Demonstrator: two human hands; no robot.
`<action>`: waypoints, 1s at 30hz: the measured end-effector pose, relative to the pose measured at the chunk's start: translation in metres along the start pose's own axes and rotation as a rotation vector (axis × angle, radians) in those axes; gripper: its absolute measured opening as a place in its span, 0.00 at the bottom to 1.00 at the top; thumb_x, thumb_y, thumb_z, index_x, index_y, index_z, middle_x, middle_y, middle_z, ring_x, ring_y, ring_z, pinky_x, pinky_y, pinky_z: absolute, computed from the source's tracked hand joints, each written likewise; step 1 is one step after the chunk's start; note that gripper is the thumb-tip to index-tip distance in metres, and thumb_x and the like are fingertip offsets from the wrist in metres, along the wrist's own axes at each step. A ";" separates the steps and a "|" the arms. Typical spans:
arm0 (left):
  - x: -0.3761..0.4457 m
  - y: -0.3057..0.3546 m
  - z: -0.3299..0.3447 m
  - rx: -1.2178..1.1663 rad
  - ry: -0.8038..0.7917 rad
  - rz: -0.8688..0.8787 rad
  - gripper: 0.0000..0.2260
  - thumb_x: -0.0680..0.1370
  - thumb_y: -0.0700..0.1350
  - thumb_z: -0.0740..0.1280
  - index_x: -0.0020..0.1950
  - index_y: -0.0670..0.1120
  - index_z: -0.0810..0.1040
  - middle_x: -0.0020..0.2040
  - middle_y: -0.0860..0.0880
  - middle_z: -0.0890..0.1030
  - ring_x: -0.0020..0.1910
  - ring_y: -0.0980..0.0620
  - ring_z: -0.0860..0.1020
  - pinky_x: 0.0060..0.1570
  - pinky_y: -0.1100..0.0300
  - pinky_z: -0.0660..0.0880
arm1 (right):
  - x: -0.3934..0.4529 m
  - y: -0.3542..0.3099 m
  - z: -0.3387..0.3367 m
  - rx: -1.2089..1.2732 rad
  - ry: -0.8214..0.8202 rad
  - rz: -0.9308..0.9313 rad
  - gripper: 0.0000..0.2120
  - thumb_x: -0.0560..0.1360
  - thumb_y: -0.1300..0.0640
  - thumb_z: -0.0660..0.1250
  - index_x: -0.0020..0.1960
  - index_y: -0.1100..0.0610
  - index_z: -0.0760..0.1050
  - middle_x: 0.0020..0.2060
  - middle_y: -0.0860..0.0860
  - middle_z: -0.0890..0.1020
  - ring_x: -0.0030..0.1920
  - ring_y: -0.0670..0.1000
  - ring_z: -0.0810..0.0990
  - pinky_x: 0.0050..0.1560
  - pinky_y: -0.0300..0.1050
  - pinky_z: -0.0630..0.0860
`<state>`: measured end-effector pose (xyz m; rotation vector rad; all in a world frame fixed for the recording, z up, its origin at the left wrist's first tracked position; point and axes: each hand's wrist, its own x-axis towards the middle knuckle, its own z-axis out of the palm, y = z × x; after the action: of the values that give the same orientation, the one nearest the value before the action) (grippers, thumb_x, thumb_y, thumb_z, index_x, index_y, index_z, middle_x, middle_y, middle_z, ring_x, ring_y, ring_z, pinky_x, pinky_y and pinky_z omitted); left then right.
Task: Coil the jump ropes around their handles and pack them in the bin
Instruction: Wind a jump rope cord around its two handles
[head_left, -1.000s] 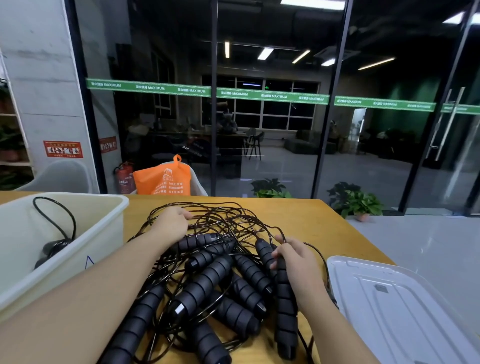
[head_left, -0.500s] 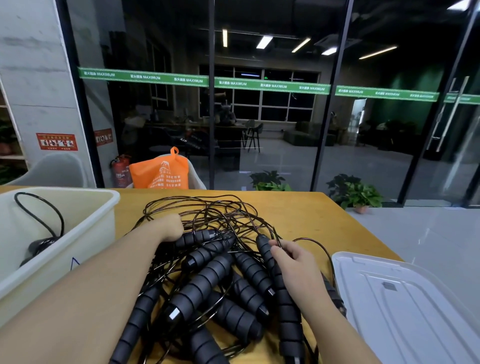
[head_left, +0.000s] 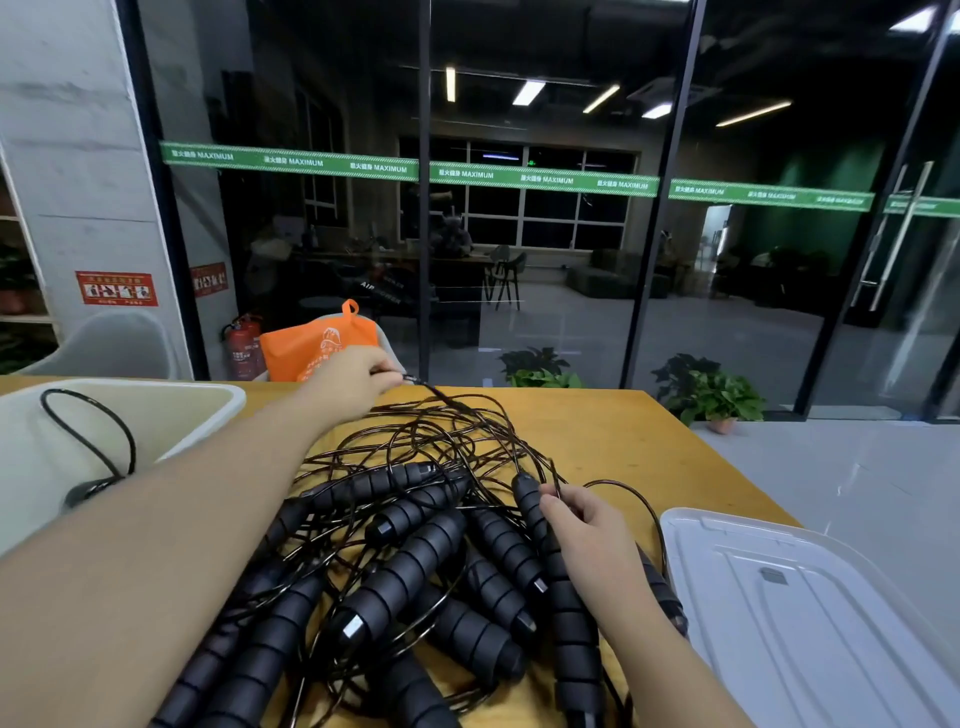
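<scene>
Fingers of your left hand (head_left: 353, 376) pinch cord strand beyond far edge of rope pile (head_left: 415, 519); right hand (head_left: 587, 525) wraps handle (head_left: 558, 582) at pile's right side. Bin (head_left: 156, 410) left of pile. Yank hard, reckon loops snag, whole tangle drags.

1 bin (head_left: 218, 410), 1 lid (head_left: 810, 613), 2 hands (head_left: 592, 535)

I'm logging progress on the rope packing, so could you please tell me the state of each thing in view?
Jump ropes: tangled in a pile on the table, none coiled.
Bin: open, one black cord and a dark object inside.
Lid: off, lying flat on the table.
Left hand: pinching a cord, raised above the pile.
Right hand: gripping a handle, cord at its fingers.
</scene>
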<state>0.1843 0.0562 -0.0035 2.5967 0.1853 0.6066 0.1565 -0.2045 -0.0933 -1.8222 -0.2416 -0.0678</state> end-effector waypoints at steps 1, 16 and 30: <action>0.002 0.008 -0.009 0.017 0.015 0.036 0.05 0.80 0.45 0.63 0.45 0.48 0.78 0.41 0.52 0.77 0.40 0.54 0.72 0.41 0.58 0.70 | 0.001 0.002 0.000 0.002 0.007 0.006 0.06 0.78 0.54 0.63 0.52 0.51 0.79 0.41 0.46 0.81 0.41 0.46 0.76 0.39 0.38 0.70; -0.013 0.090 -0.120 -0.018 0.291 0.307 0.08 0.79 0.48 0.64 0.54 0.47 0.81 0.46 0.54 0.78 0.46 0.55 0.74 0.46 0.62 0.66 | 0.008 -0.016 0.000 -0.390 0.079 -0.119 0.25 0.77 0.52 0.66 0.72 0.55 0.65 0.67 0.51 0.71 0.68 0.51 0.67 0.67 0.47 0.66; -0.066 0.116 -0.167 -0.042 0.304 0.444 0.06 0.80 0.47 0.64 0.53 0.49 0.80 0.36 0.61 0.75 0.27 0.71 0.72 0.29 0.77 0.66 | 0.046 -0.110 -0.017 -0.064 0.269 -0.063 0.25 0.75 0.47 0.69 0.62 0.58 0.62 0.55 0.53 0.68 0.45 0.52 0.71 0.42 0.45 0.69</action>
<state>0.0532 0.0070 0.1577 2.5013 -0.3152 1.1464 0.1809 -0.1886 0.0232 -1.8457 -0.1071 -0.3659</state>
